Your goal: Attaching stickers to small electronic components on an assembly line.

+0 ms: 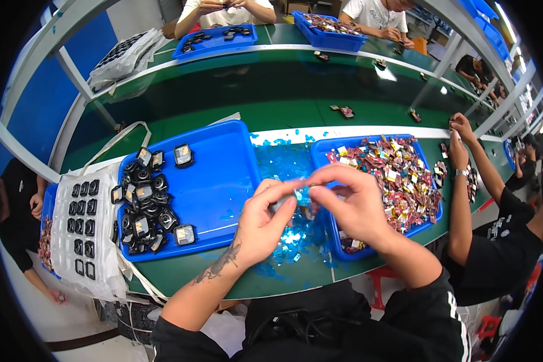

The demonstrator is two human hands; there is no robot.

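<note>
My left hand point(262, 222) and my right hand point(359, 202) meet over the table between two blue trays. Thumb and forefinger are drawn together on each hand, and the fingertips nearly touch. Whatever they pinch is small and mostly hidden by the fingers. Beneath them lies a scatter of shiny blue film pieces point(297, 256). The left blue tray point(214, 166) holds a heap of small black camera-like housings point(143, 208), some with pale squares. Close to my right hand is the right blue tray point(321, 146), full of small red-brown circuit boards point(398, 175) with yellow and white parts.
At the left, a white tray point(105, 241) carries rows of black parts. A green conveyor belt point(271, 90) runs beyond a pale rail. Co-workers sit across it and to my right, where a person's hands point(460, 142) work close by. Grey metal posts point(72, 72) frame the bench.
</note>
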